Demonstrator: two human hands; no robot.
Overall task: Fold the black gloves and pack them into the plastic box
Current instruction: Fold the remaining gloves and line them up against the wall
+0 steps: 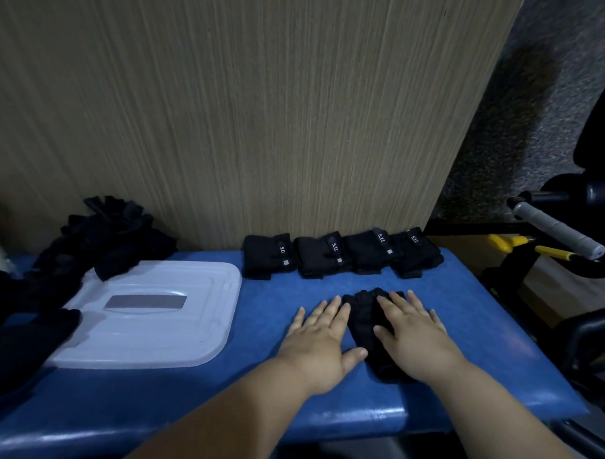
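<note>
A black glove lies flat on the blue padded bench, its fingers pointing away from me. My right hand presses flat on its right half with straight fingers. My left hand lies flat on the bench beside the glove's left edge, thumb touching the glove. Several folded black gloves stand in a row along the wooden panel behind. A translucent white plastic box lid lies to the left. A heap of unfolded black gloves sits at the back left, partly on the lid.
A wood-grain panel rises behind the bench. Gym equipment with a grey-taped handle and yellow parts stands to the right. More dark fabric covers the bench's left end.
</note>
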